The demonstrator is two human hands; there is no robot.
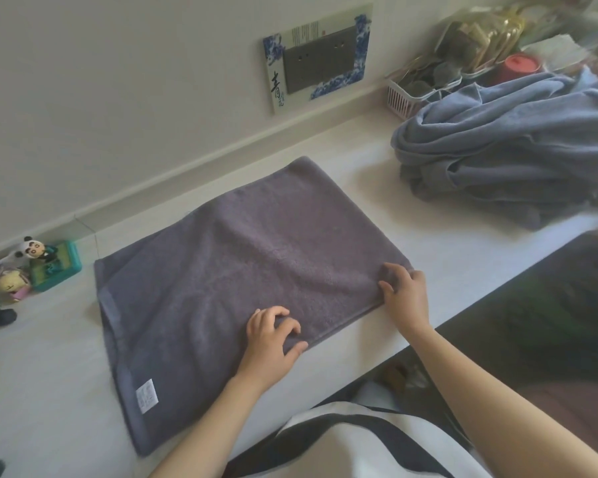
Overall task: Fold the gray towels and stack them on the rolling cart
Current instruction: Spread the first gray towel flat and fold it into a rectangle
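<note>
While the gray towel [242, 270] lies flat on the white counter [446, 236] at mid-frame (white label at its lower left), both hands pinch its near edge. Left hand [273, 339] grips mid-edge; right hand [406, 293] grips the right corner.

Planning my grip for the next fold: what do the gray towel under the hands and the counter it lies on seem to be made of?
Gray towel: looks like terry cloth, matte and nubby, with a flat woven band and a sewn label at one end. Counter: smooth, pale and hard-looking, perhaps laminate or stone; the picture cannot settle which.
</note>
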